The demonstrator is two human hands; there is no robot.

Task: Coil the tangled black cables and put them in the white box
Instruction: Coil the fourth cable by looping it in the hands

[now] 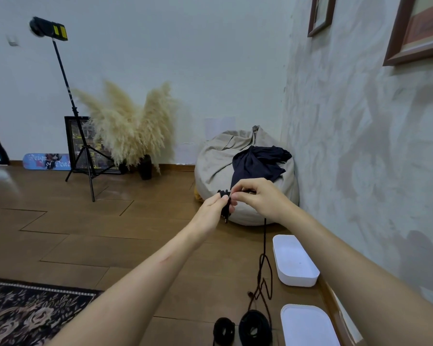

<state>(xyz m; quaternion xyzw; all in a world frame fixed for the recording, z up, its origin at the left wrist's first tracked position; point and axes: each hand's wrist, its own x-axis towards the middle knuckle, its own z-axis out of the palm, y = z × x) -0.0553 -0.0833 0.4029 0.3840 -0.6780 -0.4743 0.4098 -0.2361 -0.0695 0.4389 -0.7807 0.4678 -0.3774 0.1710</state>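
Note:
My left hand (214,208) holds a small bundle of black cable (225,196) wound around its fingers, a plug end hanging below. My right hand (256,196) pinches the same cable beside the bundle. From my right hand the cable's loose length (264,245) drops to the floor and ends in a loose tangle (263,288). Two coiled black cables (254,328) lie on the floor at the bottom. The open white box (294,260) sits by the wall, with nothing visible inside.
A white lid (308,325) lies near the bottom edge by the wall. A beige beanbag (218,158) with dark cloth stands behind my hands. A tripod (81,156), pampas grass and frames are at the back left; a patterned rug (28,313) lies bottom left.

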